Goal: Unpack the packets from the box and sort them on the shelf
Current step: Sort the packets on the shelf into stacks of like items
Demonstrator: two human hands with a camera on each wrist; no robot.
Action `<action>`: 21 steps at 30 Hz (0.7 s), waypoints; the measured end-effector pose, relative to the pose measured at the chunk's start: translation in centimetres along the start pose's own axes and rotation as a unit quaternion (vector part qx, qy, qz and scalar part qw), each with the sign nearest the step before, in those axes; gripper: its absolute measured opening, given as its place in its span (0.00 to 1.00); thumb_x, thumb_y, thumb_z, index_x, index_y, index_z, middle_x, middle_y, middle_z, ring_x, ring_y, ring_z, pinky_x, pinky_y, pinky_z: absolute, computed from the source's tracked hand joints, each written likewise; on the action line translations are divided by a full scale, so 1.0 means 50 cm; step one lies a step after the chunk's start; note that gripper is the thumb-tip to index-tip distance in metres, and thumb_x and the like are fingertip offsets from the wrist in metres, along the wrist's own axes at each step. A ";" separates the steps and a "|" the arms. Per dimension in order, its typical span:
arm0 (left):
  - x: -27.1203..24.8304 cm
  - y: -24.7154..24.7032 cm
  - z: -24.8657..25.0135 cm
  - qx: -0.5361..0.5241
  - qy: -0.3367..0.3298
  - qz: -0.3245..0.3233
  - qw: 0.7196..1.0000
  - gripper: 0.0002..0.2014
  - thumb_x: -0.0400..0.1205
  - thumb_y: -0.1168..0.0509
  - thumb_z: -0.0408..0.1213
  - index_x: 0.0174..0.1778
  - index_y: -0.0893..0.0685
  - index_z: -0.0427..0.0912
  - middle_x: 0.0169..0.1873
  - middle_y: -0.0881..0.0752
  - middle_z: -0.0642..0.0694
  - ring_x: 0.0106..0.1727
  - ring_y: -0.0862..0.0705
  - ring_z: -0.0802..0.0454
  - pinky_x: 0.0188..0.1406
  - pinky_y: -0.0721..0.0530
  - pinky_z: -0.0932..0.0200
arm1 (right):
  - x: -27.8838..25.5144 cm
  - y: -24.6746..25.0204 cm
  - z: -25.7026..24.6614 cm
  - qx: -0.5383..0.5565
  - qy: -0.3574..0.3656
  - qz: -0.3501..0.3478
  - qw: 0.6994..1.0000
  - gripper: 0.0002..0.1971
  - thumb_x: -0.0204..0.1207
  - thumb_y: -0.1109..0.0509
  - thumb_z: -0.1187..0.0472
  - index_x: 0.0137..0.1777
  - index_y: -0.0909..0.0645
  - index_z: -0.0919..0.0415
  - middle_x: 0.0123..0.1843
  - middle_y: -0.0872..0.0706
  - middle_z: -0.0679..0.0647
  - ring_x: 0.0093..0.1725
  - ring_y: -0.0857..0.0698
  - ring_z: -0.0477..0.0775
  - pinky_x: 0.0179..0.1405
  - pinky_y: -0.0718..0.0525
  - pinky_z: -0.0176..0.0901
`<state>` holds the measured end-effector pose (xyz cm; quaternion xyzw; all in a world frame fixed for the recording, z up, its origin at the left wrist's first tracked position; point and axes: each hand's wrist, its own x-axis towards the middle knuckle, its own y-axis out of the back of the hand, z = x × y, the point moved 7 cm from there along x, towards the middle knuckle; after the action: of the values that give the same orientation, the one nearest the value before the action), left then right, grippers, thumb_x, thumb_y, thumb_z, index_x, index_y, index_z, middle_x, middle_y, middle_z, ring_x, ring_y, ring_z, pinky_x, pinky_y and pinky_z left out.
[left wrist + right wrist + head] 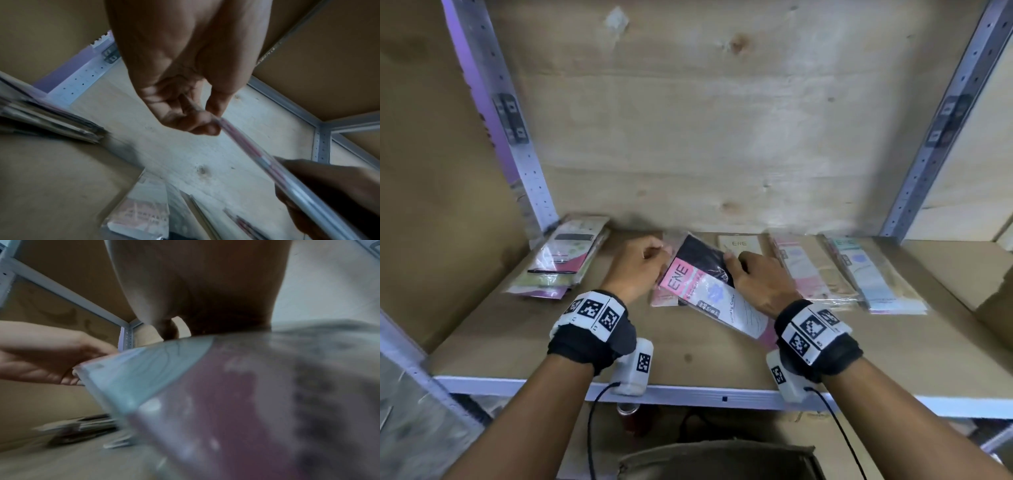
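Packet (707, 284) in both our hands, lifted and tilted over the middle of the shelf (722, 363): our left hand (635, 270) pinches its far left corner between thumb and fingertips (205, 128), and our right hand (756, 282) grips the right long edge, fingers curled over the top. It is the pink-labelled one with a dark window, and it sits skewed, one end toward the back edge, the other toward the front edge.

To do this step well, we judge we should square the packet with the row before lowering it, keep the light pinch so the slippery film does not buckle, and set it flat on the pink pile (664, 298) just beneath it, which looks like its match. We should let go with the left first, then slide the right hand out sideways so the pile stays aligned.

Around us: a mixed pile (561, 263) lies near the back left corner, a cream packet (739, 245) sits by the back edge just behind our right hand, and two more piles, pink (808, 270) and blue (876, 277), run toward the right edge. The cream packet is near our right knuckles and could be nudged. The box (722, 460) shows below the front edge, its contents hidden.
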<state>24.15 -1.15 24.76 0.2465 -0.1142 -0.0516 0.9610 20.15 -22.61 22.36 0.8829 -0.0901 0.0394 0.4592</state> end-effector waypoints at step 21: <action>-0.023 -0.006 -0.002 -0.117 0.098 0.013 0.988 0.27 0.85 0.43 0.63 0.47 0.14 0.42 0.29 0.08 0.46 0.29 0.09 0.53 0.30 0.18 0.62 | -0.009 0.018 -0.032 -0.019 0.066 0.059 0.996 0.29 0.82 0.53 0.31 0.34 0.25 0.51 0.33 0.15 0.49 0.36 0.15 0.54 0.40 0.16 0.48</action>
<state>23.05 -1.17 24.32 0.1344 -0.0155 -0.0276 0.9904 19.58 -21.76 23.93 0.8626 -0.1123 0.1232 0.4776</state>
